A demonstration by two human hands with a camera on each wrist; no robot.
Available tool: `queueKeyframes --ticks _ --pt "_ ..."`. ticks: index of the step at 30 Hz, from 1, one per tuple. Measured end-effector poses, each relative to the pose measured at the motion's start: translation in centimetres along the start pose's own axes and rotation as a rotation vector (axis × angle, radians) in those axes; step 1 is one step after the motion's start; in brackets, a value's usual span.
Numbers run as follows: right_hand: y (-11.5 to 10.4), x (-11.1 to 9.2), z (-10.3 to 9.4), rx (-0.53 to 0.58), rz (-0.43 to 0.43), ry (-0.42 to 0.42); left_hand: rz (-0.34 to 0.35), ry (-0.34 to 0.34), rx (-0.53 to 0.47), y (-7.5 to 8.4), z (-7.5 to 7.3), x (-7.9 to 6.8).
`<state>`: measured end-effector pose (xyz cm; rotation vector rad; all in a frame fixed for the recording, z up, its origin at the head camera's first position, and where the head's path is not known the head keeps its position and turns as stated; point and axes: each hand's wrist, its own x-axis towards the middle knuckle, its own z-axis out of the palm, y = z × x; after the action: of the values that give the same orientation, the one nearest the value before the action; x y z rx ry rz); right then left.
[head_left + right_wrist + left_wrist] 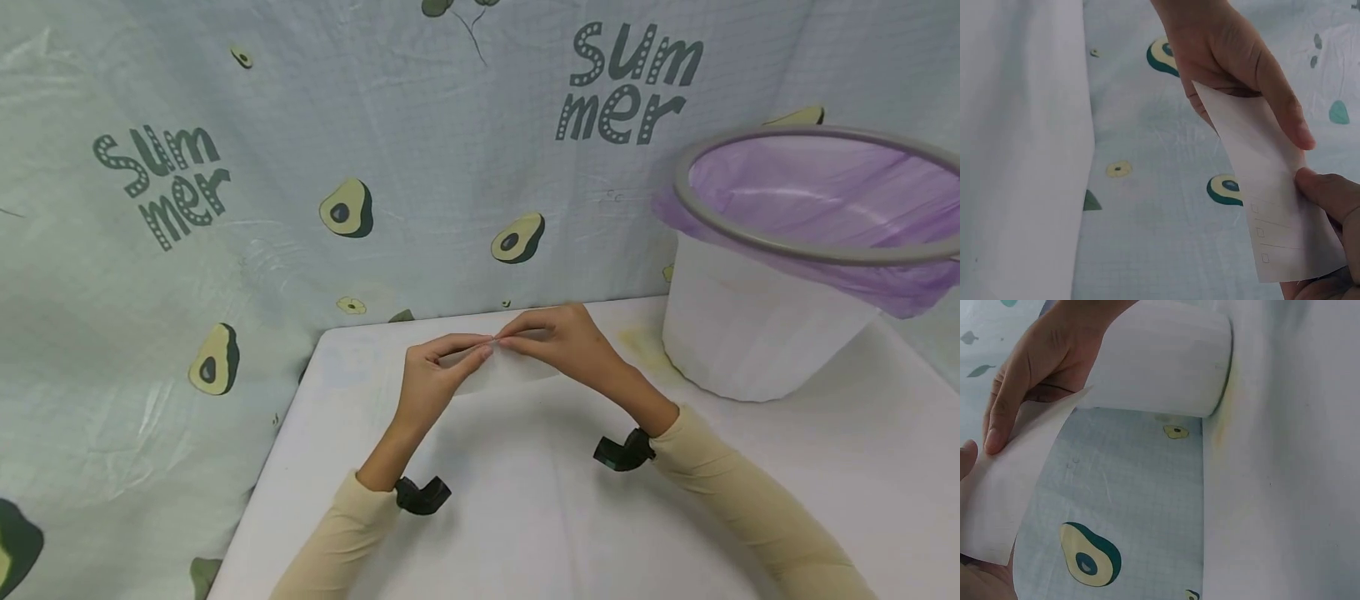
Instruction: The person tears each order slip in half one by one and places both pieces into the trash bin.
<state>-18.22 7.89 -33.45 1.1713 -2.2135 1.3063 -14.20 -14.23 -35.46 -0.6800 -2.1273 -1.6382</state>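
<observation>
A thin white paper slip (517, 372) is stretched between both hands above the table. My left hand (432, 379) pinches its top edge between thumb and fingers. Close beside it, my right hand (573, 342) pinches the same edge, and the fingertips of the two hands nearly meet. In the right wrist view the paper slip (1272, 206) shows faint printed lines and small square boxes on one side. The left wrist view shows the other side of the paper slip (1004, 494), which looks plain.
On the right of the white-covered table (517, 517) stands a white bin (750, 325), lined with a purple bag (810, 187) under a grey rim ring. A pale curtain (420, 150) printed with avocados hangs behind the table. Each wrist carries a black camera mount (423, 496).
</observation>
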Motion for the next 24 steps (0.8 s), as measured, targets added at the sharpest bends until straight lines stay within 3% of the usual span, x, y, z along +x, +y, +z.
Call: queueKeyframes --ticks 5,10,17,24 --pt "-0.6 -0.4 -1.0 -0.056 -0.046 0.010 0.063 -0.009 -0.061 0.4 0.9 0.5" --pt "-0.8 -0.8 -1.7 -0.079 -0.074 0.048 0.117 0.010 -0.047 0.6 1.7 1.2" --pt "-0.8 -1.4 -2.4 -0.033 -0.082 0.133 0.129 0.023 -0.038 0.9 2.9 2.0" --pt "-0.8 -1.6 -2.3 -0.102 -0.084 0.196 0.109 0.037 -0.067 0.9 3.4 2.2"
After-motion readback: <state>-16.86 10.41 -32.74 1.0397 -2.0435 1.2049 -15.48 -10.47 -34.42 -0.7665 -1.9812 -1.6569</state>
